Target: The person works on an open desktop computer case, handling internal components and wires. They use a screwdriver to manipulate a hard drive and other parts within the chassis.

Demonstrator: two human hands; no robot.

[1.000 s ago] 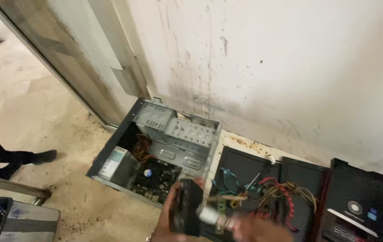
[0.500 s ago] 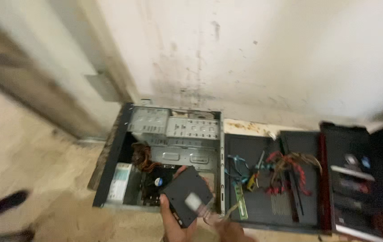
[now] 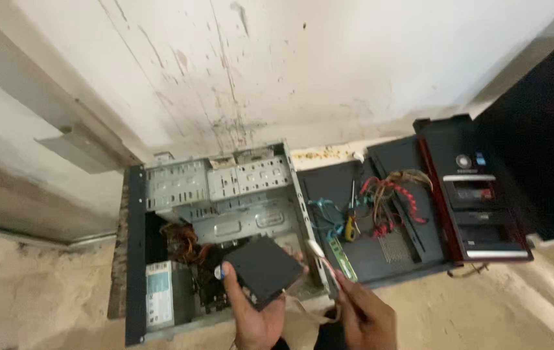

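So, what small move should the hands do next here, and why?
Probably bring the cable connector in the right hand up to the edge of the black drive in the left hand. The drive is held flat above the open computer case, and the connector is close but apart.

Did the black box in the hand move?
Yes. The black box now sits over the open computer case, instead of below its front edge.
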